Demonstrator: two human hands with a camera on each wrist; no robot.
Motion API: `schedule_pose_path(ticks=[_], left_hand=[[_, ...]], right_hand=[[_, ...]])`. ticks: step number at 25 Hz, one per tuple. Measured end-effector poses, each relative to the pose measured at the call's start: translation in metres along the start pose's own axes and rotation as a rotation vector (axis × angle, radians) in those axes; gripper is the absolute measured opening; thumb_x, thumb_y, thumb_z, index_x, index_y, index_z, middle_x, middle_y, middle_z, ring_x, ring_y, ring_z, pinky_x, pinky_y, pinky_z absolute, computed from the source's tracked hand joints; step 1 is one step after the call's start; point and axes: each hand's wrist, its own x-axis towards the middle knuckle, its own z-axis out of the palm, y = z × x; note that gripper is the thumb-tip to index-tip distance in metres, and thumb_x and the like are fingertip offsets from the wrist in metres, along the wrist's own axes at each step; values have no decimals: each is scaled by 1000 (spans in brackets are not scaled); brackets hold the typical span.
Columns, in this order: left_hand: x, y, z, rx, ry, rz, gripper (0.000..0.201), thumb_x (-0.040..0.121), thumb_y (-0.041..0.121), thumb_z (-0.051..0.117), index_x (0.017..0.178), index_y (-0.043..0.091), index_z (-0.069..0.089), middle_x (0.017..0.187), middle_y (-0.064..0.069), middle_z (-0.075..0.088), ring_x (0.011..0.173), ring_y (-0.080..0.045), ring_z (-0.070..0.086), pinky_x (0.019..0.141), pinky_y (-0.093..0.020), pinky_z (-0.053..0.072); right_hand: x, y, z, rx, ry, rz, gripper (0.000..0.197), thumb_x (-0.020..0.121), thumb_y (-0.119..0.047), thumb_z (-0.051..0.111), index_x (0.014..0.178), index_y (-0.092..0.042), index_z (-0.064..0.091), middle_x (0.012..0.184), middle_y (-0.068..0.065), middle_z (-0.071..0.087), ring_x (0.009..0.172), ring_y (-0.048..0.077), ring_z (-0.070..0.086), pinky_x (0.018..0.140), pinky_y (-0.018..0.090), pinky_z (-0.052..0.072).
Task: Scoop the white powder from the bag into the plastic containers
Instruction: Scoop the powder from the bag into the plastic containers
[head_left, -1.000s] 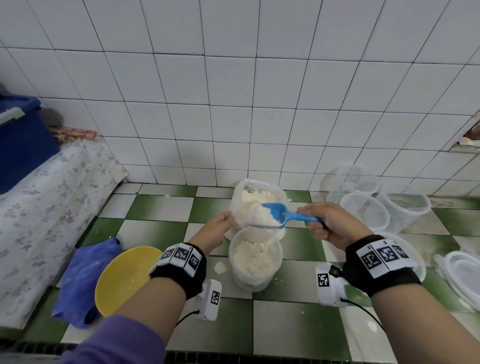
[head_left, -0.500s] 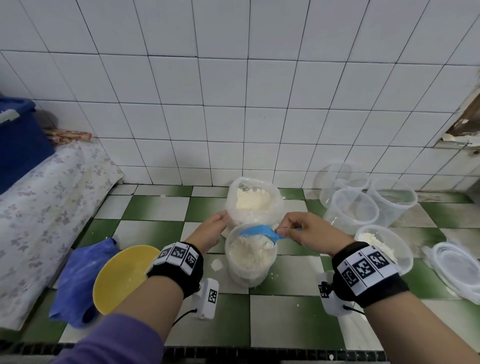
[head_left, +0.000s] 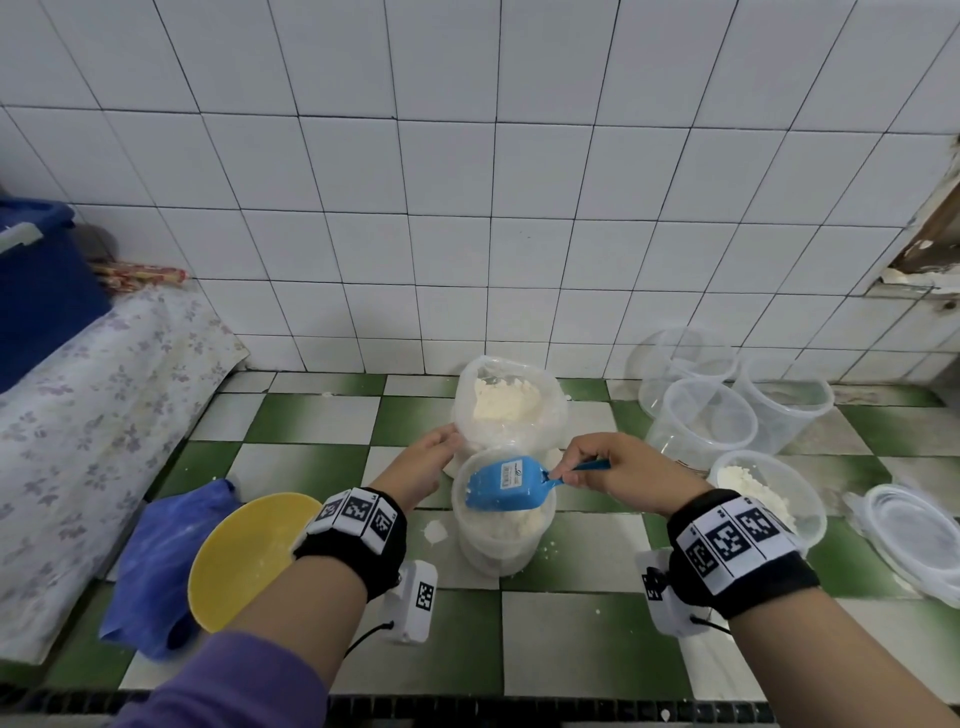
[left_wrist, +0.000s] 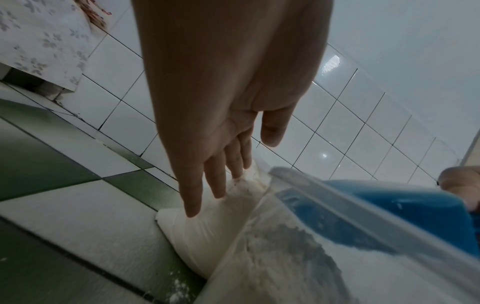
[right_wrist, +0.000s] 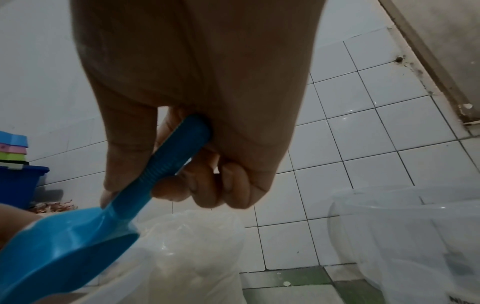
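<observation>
Powder bag (head_left: 511, 400) touched by flat left hand (head_left: 423, 465); right hand (head_left: 621, 467) grips scoop (head_left: 506, 483) overturned above container rim (head_left: 501, 519).

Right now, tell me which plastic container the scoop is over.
The container directly in front of the bag, between both hands. The blue scoop is upturned over its powder; the containers to the right are not under the scoop.
</observation>
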Motion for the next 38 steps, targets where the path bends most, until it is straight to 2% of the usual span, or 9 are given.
schedule_pose_path(ticks=[2,6,9,15,19,23,30,34,38], left_hand=[[-1,0,0,-3,0,3,27,101,38,43,128,40,49,128,9,52,123,-13,44,96,-33,36],[-3,2,0,-15,4,-3,20,103,36,40,119,43,48,127,11,50,123,-11,42,102,-34,33],[-3,4,0,-9,6,-5,22,103,36,40,123,40,47,127,10,50,122,-11,43,103,-34,34],[0,6,0,-79,40,-22,38,99,42,47,134,28,48,131,6,53,124,-16,47,107,-40,36],[2,10,-1,-104,73,-14,28,98,40,50,123,27,51,127,5,56,120,-17,52,108,-43,37],[3,14,0,-101,96,-5,29,97,36,54,123,25,51,122,4,59,117,-17,55,106,-42,40],[5,10,-3,-90,132,29,28,88,28,69,112,17,59,120,-5,64,110,-22,62,89,-36,52],[-2,11,-8,-41,178,-72,50,70,33,85,101,6,56,104,-12,68,90,-24,71,74,-42,61],[-15,16,-12,249,-75,-162,38,75,27,83,98,4,64,92,-10,72,68,-17,70,59,-32,60]], right_hand=[[0,2,-1,25,3,9,9,88,-12,65,87,-17,73,96,-3,73,93,13,64,92,29,49],[-3,-1,-8,221,55,38,17,91,-8,58,79,-15,69,82,23,65,59,14,48,60,23,38],[-6,-1,-18,367,106,53,21,93,-8,52,82,-10,70,62,14,48,50,12,39,49,21,29],[10,0,-20,739,324,120,22,95,-10,48,97,4,65,48,7,45,45,17,34,48,26,26],[34,-1,-12,693,415,188,19,96,-18,52,86,-6,62,51,6,51,44,18,36,48,27,30],[62,1,-1,598,370,239,19,97,-18,50,95,-1,57,51,6,58,41,16,38,45,25,29],[85,7,19,225,296,325,22,96,-33,50,88,-12,49,61,4,56,50,14,45,51,25,32],[76,14,21,324,390,297,26,94,-42,50,96,-17,47,65,4,55,55,16,47,62,29,38],[57,26,15,406,538,300,27,94,-42,50,100,-15,50,70,4,55,58,16,48,63,29,39]])
